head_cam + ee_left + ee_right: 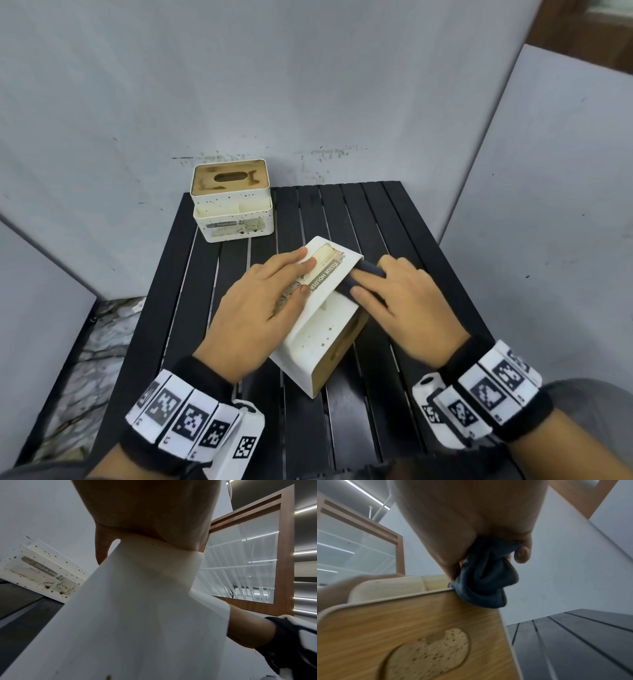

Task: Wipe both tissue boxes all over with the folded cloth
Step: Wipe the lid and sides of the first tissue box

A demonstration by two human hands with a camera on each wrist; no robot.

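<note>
One white tissue box (pixel 318 342) lies tipped over mid-table, its labelled face up and its wooden lid (pixel 402 635) facing right. My left hand (pixel 291 274) presses flat on the labelled face with straight fingers; in the left wrist view the palm (pixel 145 513) sits on the white box wall (pixel 145 615). Beside it, my right hand (pixel 373 284) grips the dark blue folded cloth (pixel 368 269) against the box's upper right edge. The bunched cloth (pixel 486 582) touches the rim by the lid. A second tissue box (pixel 233 212) stands upright at the back left, apart from both hands.
The black slatted table (pixel 376 212) has bare slats to the right and in front of the tipped box. Grey panels wall in the back and both sides. The table's left edge drops to a marbled floor (pixel 102 342).
</note>
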